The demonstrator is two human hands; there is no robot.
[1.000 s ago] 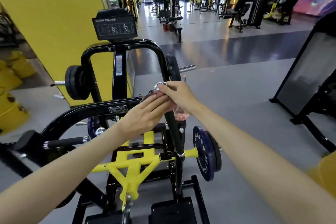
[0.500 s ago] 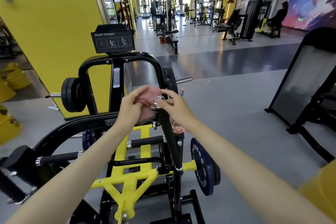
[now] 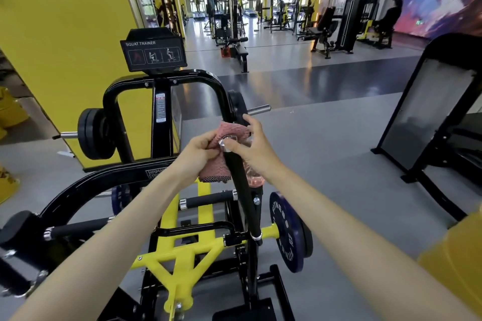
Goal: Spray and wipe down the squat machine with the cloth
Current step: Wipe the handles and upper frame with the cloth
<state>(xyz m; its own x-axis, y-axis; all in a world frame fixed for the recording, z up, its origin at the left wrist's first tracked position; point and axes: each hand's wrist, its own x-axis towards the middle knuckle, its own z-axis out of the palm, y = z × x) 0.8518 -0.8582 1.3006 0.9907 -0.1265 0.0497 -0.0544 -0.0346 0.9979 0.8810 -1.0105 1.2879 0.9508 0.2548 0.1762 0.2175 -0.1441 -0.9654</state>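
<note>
The squat machine (image 3: pixel 193 76) has a black and yellow frame and stands right in front of me. Its black handle bar (image 3: pixel 241 190) rises to a chrome end cap between my hands. A pink cloth (image 3: pixel 232 131) is draped behind and around the top of that bar. My left hand (image 3: pixel 197 155) grips the cloth on the bar's left side. My right hand (image 3: pixel 254 150) is on the right side, its fingertips touching the cloth's top edge. Under its palm it holds a clear spray bottle (image 3: pixel 255 178) with pink liquid, mostly hidden.
A black weight plate (image 3: pixel 95 135) hangs on the machine's left peg and a blue plate (image 3: pixel 287 234) on the lower right peg. A yellow wall (image 3: pixel 65 34) stands at left, a black padded machine (image 3: pixel 430 112) at right. Other machines and people are far behind.
My left hand went from lying flat on the bar top to gripping the pink cloth, which now wraps the bar's end. My view has lifted slightly.
</note>
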